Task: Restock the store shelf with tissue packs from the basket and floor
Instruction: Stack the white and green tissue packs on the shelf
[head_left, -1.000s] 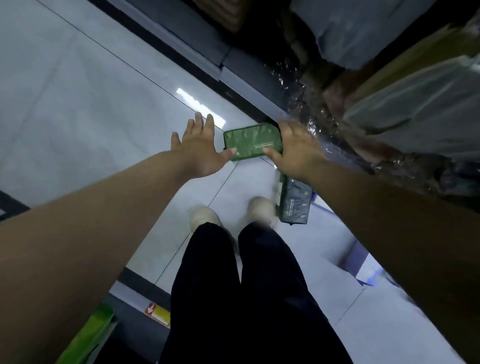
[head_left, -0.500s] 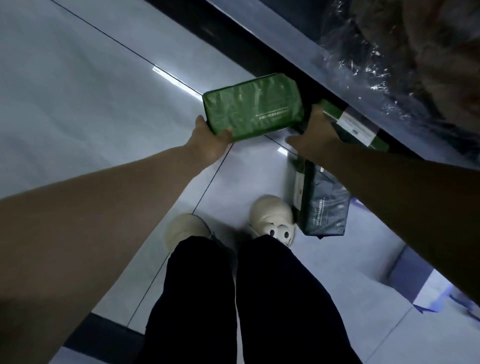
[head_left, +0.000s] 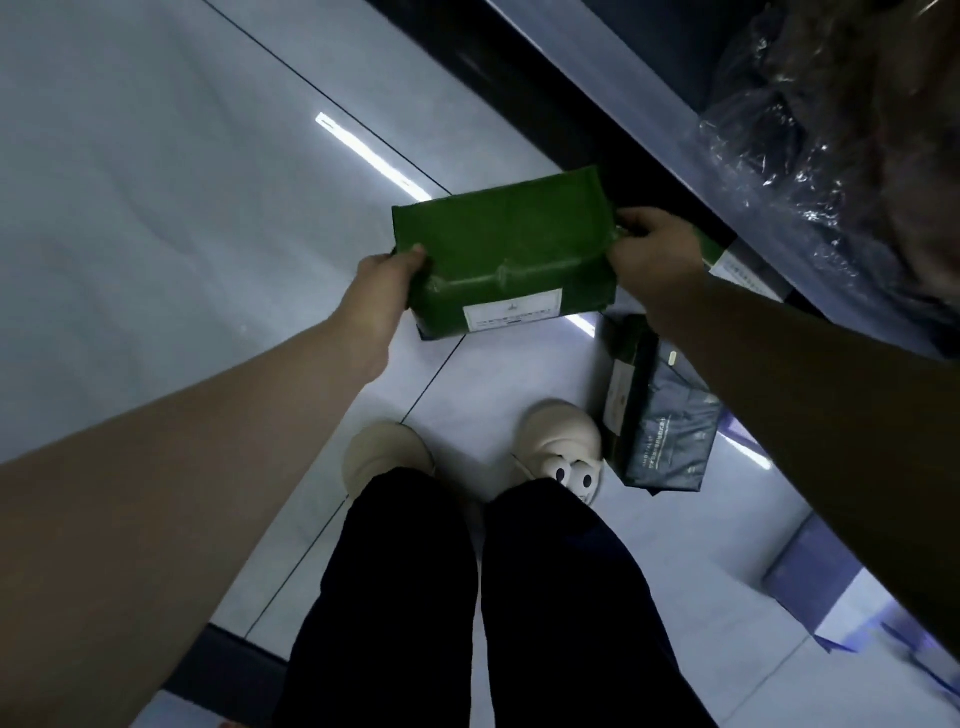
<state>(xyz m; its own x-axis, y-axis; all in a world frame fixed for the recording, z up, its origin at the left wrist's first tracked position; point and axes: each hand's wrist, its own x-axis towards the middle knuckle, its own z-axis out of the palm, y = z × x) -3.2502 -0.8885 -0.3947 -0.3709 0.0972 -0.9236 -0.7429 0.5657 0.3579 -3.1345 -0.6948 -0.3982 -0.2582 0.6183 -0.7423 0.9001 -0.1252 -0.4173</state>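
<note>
A green tissue pack (head_left: 504, 249) with a white label is held in the air above the floor. My left hand (head_left: 387, 275) grips its left end and my right hand (head_left: 652, 254) grips its right end. A second green pack (head_left: 727, 260) lies partly hidden behind my right hand at the foot of the shelf. On the floor beside my right shoe stands a dark grey tissue pack (head_left: 660, 410). The shelf edge (head_left: 649, 109) runs diagonally across the upper right.
Crinkled clear plastic wrap (head_left: 810, 171) covers goods on the shelf at the upper right. My cream shoes (head_left: 561, 447) and dark trousers fill the bottom centre. A bluish box (head_left: 810, 577) sits on the tiled floor at the lower right.
My right hand has taken hold of the green pack's right end. The pack has turned so its labelled side faces me and sits lower in the view.
</note>
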